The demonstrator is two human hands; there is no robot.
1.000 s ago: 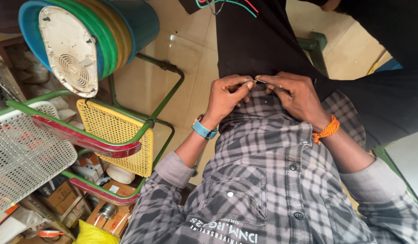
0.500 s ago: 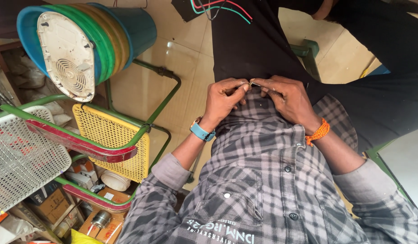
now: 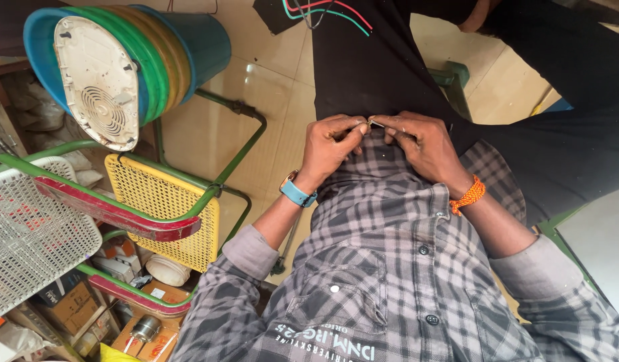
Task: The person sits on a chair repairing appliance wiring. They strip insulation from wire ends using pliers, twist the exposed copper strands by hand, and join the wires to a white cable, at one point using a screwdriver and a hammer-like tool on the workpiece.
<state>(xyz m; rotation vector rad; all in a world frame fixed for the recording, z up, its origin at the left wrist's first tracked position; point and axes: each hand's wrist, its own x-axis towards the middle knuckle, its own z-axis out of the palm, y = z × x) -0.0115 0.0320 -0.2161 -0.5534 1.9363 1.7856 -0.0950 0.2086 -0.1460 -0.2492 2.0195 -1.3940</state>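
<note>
Viewpoint: the hands are seen from above, over the lap, against a grey checked shirt (image 3: pixel 403 268) and black trousers (image 3: pixel 363 74).
Left hand: the left hand (image 3: pixel 331 144) is held at the shirt hem, a blue watch (image 3: pixel 298 193) on its wrist; thumb and forefinger are pinched together on one end of a small thin metal piece (image 3: pixel 372 123).
Right hand: the right hand (image 3: pixel 423 144), with an orange thread band (image 3: pixel 469 195) at the wrist, meets the left; its fingertips are closed on the other end of the same piece.
Position of the piece: it is held between the two hands, just above the shirt hem and in front of the trousers; its kind cannot be told, being too small.
Surroundings: a stack of coloured plastic buckets (image 3: pixel 182 47) with a white vented cover (image 3: pixel 98 84) is seen at upper left; green-framed chairs with a yellow mesh seat (image 3: pixel 165 208) stand beside; red, green and black wires (image 3: pixel 323 12) hang at the top.
Risk, slipping: the piece is gripped only at the fingertips; it is judged that a loosened pinch would drop it into the lap folds or onto the tiled floor (image 3: pixel 209 141).
Risk, pricking: if the end is sharp, a fingertip could be pricked by a hard pull.
Risk, sight: detail is partly hidden by the fingers themselves.
</note>
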